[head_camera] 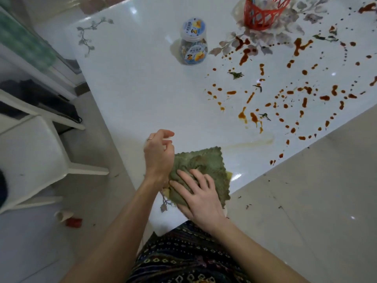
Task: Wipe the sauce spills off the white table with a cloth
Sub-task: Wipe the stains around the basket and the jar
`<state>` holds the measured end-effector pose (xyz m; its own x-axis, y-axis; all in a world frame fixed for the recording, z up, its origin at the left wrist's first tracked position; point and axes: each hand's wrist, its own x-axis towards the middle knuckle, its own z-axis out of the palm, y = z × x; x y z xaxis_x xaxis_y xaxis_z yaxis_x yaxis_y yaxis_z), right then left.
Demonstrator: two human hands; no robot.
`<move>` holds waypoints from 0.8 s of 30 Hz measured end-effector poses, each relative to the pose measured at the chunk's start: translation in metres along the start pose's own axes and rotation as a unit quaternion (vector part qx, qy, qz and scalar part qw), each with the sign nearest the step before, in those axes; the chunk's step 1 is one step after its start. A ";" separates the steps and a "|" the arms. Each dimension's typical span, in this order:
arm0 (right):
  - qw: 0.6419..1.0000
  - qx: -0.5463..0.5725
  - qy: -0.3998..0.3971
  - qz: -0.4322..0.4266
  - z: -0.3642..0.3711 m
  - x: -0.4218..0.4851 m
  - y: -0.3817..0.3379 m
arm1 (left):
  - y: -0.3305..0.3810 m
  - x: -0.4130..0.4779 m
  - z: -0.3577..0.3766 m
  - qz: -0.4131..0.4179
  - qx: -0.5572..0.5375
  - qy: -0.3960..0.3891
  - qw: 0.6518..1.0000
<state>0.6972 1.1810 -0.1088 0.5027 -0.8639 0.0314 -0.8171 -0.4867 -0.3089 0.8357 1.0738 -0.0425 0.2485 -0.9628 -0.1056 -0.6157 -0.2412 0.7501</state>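
Note:
A green cloth (206, 166) lies flat on the near corner of the white table (142, 88). My right hand (201, 198) presses down on its near part with fingers spread. My left hand (158, 154) hovers at the cloth's left edge, fingers loosely curled, holding nothing that I can see. Reddish-brown sauce spills (285, 99) with bits of green leaf are scattered over the right half of the table. A faint smeared streak (251, 142) runs just beyond the cloth.
A labelled plastic jar (193, 41) stands mid-table. A red lattice holder (265, 13) sits at the far edge. A white chair (34, 156) stands to the left, with a small white cup and a red item (74, 221) on the floor.

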 end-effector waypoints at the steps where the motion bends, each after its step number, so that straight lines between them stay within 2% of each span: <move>1: 1.000 0.007 -0.004 -0.014 -0.005 -0.001 0.004 | 0.000 -0.001 -0.003 -0.002 -0.004 0.002 1.000; 4: 1.000 0.012 -0.007 -0.003 -0.025 0.010 0.027 | -0.006 -0.002 -0.014 -0.016 -0.022 0.016 1.000; 6: 0.999 -0.005 -0.036 -0.002 -0.027 0.019 0.035 | -0.011 -0.003 -0.021 -0.028 -0.029 0.025 0.999; 9: 0.991 -0.048 -0.094 -0.086 -0.012 0.022 0.022 | -0.019 -0.005 -0.033 -0.052 -0.048 0.042 0.997; 12: 0.986 -0.059 -0.104 -0.120 0.001 0.041 0.001 | -0.029 -0.002 -0.045 -0.077 -0.067 0.056 0.993; 18: 0.988 -0.040 -0.122 -0.083 0.016 0.110 -0.049 | -0.035 0.009 -0.062 -0.087 -0.079 0.073 0.990; 20: 0.981 -0.046 -0.135 -0.128 0.019 0.101 -0.055 | -0.036 0.012 -0.063 -0.091 -0.090 0.072 0.989; 24: 0.940 -0.066 -0.169 -0.288 0.013 0.065 -0.034 | -0.035 0.012 -0.061 -0.096 -0.096 0.071 0.988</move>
<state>0.7615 1.1437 -0.1088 0.9151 -0.3726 -0.1539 -0.3989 -0.8919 -0.2128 0.9056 1.0777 -0.0300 0.4582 -0.8712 -0.1762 -0.3966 -0.3777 0.8367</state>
